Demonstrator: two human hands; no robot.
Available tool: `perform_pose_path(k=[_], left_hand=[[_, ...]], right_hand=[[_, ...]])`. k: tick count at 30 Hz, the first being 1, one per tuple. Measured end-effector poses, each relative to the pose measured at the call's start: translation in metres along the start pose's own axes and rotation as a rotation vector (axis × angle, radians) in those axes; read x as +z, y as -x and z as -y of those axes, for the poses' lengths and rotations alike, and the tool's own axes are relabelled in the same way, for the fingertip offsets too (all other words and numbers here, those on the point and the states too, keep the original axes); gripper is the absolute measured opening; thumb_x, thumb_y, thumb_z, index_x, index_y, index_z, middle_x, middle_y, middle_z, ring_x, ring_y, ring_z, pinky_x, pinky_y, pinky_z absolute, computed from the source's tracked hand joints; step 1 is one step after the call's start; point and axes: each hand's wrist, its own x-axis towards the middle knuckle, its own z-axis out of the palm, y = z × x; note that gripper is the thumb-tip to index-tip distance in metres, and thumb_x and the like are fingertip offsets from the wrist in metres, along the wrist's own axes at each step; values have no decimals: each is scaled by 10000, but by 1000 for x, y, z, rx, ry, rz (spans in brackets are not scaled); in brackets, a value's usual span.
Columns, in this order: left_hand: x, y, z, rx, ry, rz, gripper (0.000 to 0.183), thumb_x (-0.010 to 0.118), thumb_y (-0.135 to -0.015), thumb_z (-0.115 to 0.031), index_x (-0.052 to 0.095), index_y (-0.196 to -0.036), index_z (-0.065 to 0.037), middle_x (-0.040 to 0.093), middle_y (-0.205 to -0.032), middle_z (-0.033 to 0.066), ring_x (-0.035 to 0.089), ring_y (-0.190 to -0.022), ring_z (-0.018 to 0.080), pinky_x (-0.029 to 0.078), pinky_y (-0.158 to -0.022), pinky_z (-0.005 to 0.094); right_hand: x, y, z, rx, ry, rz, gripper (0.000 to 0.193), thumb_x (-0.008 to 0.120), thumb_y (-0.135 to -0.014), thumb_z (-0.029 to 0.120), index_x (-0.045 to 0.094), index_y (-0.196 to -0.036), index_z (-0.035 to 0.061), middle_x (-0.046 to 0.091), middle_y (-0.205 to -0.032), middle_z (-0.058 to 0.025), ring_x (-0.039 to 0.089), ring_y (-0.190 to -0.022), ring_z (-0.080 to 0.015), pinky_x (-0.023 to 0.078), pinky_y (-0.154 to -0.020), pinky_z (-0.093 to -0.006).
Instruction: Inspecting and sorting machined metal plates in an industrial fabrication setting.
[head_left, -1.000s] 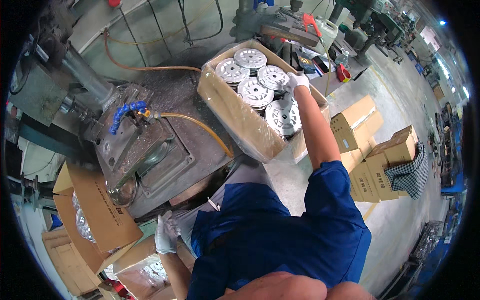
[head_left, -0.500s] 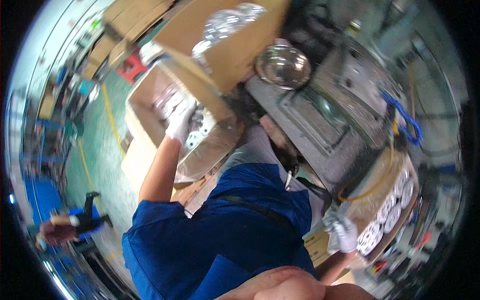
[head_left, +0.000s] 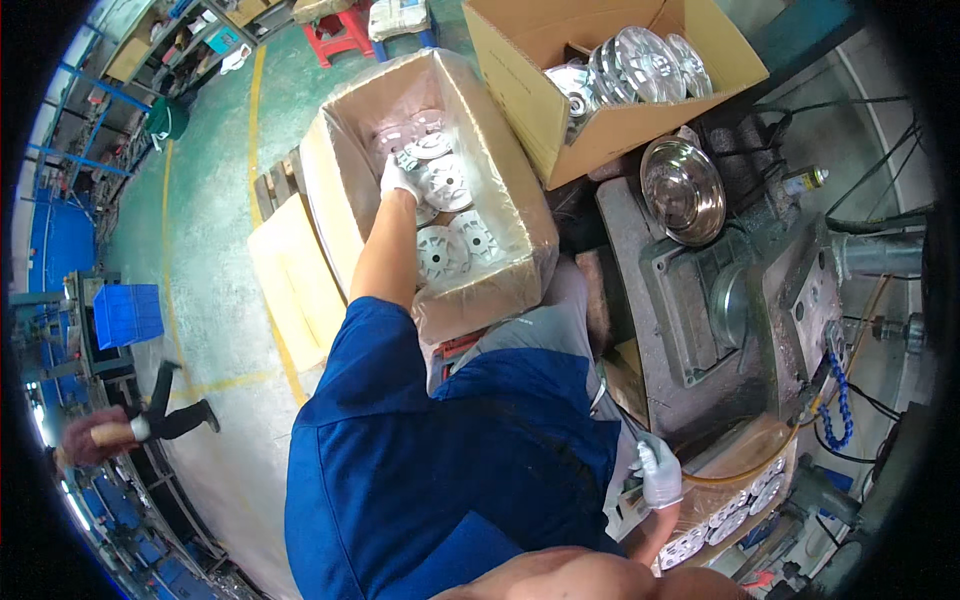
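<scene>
My left hand (head_left: 399, 180), in a white glove, reaches down into a plastic-lined cardboard box (head_left: 505, 190). Its fingers are closed at the edge of a small-looking, tilted metal disc (head_left: 406, 160), partly covered by the glove. Around it in the box lie several silvery metal discs (head_left: 446, 183) with holes and raised ribs. Low on the right, my right hand (head_left: 659, 473), also gloved, hangs beside my body with loosely bent, parted fingers and no object seen in it. Nearest to it is another lined box (head_left: 775, 440) with rows of similar discs.
A taller carton (head_left: 560, 140) of shiny round metal pieces stands beyond the lined box. A polished metal bowl (head_left: 683, 190) rests by the grey machine bed (head_left: 640, 270). A blue jointed hose (head_left: 838, 400) hangs at the right. Another person (head_left: 130, 430) is far left.
The view has turned and sharpened, with the boxes shifted to the right. My left hand remains inside the lined box, now by its far-left discs. My right hand stays low at my side.
</scene>
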Motion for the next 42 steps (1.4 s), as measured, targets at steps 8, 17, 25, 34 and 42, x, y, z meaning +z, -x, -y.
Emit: perform_pose_path(k=[8,17,25,34,42], left_hand=[[27,-70,7,-4,201,-53,510,268,-964,-422,444,-1336,-122,419,-1376,-11,388,-1257,200,284,-1030,397],[64,-70,-47,582,-1303,-532,326,527,-820,-288,667,-994,-50,663,-1039,157,639,-982,303,493,-819,381],[-19,20,-85,386,-471,343,215,592,-865,-206,604,-1023,-61,603,-754,6,503,-512,95,363,-413,225],[44,224,-47,373,-646,877,376,638,-842,-186,572,-1145,27,648,-1015,66,616,-881,135,491,-768,257],[150,382,99,1623,-1594,1837,368,681,-646,-121,717,-1004,-199,554,-734,54,560,-636,243,443,-560,356]], right_hand=[[14,5,-29,69,9,-91,303,530,-924,167,561,-1179,6,655,-917,-72,594,-675,-99,476,-584,-245],[14,0,-32,51,267,-83,380,555,-904,192,543,-1210,-33,646,-1049,-132,621,-898,-180,481,-806,-279],[14,-10,-22,-8,423,-73,395,574,-896,208,546,-1186,-59,645,-1063,-152,612,-965,-197,470,-852,-307],[6,-12,20,-175,-303,269,329,483,-960,214,556,-1166,-32,664,-896,-104,620,-710,-142,493,-621,-248],[8,-46,54,-489,-1242,639,602,442,-928,513,533,-1164,-34,659,-906,-151,628,-638,-180,505,-520,-260]])
